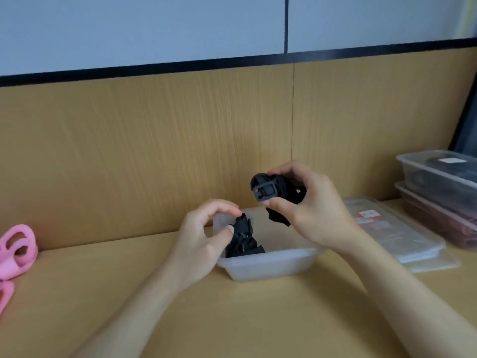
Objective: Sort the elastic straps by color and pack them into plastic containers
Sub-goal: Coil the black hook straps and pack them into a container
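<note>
An open clear plastic container (268,266) sits on the wooden table in the middle. Black elastic straps (244,241) lie bunched in its left end. My left hand (204,239) pinches the top of that bunch between thumb and forefinger. Above the container's right half, my right hand (307,210) grips a rolled black strap with a black buckle (271,189); a loose end hangs below my thumb.
Pink straps (16,250) lie at the table's left edge. A flat lid (395,236) rests right of the container. At far right, two lidded containers are stacked, the upper one (438,177) with dark contents, the lower one (444,218) with reddish-brown ones. A wooden back panel rises behind.
</note>
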The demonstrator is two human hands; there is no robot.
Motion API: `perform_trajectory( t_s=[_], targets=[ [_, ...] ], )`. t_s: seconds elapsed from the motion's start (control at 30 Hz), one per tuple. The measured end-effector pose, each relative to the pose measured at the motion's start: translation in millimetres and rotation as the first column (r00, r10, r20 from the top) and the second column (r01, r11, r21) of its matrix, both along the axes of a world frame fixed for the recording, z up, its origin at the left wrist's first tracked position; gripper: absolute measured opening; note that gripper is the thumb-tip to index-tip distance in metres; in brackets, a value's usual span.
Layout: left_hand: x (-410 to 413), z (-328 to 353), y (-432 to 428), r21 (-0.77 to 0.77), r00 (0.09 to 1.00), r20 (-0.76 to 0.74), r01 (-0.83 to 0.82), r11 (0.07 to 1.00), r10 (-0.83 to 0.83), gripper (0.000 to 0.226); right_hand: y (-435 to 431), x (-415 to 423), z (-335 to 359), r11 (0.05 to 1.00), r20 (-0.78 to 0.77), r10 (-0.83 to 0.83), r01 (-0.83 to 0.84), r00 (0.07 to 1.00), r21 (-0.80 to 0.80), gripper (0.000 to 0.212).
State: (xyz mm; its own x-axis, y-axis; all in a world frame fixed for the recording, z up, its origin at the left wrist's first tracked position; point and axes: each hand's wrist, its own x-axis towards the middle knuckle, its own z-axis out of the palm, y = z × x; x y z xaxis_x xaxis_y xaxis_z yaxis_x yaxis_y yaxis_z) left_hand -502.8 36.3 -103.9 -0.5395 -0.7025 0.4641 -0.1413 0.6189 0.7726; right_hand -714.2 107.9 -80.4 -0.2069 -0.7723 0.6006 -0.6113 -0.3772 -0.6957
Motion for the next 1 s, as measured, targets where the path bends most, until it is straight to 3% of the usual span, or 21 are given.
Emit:
perform_trajectory(
  t_s=[0.17, 0.47, 0.67, 0.87, 1.0],
  targets=[
    [-1.8, -2.8, 8.7, 0.019, 0.996, 0.055, 0.069, 0.997, -0.070, 0.035, 5.2, 6.1, 1.5, 0.995, -0.034, 0.027, -0.024, 0.999, 0.101, 0.029],
    [-1.7, -3.6, 9.6, -0.029, 0.991, 0.133, 0.014, 0.999, -0.010, 0.053, 1.0, 5.7, -4.8, 0.932, -0.303, -0.047, 0.150, 0.952, 0.329, 0.029],
    [-4.3, -0.1, 17.2, -0.095, 0.985, 0.123, 0.132, 0.987, -0.120, 0.043, 1.0, 7.7, -3.6, 0.867, -0.333, -0.110, 0.254, 0.937, 0.428, 0.036],
    [-7.5, -6.1, 15.7, -0.149, 0.972, 0.228, 0.098, 0.984, -0.062, 0.042, 0.9, 9.3, 0.0, 0.801, -0.338, -0.079, 0.261, 0.938, 0.538, 0.034],
    [-8.0, -6.2, 15.5, -0.159, 0.970, 0.239, 0.090, 0.983, -0.050, 0.040, 4.4, 6.7, 2.1, 0.812, -0.325, -0.020, 0.205, 0.945, 0.546, 0.029]
  ],
)
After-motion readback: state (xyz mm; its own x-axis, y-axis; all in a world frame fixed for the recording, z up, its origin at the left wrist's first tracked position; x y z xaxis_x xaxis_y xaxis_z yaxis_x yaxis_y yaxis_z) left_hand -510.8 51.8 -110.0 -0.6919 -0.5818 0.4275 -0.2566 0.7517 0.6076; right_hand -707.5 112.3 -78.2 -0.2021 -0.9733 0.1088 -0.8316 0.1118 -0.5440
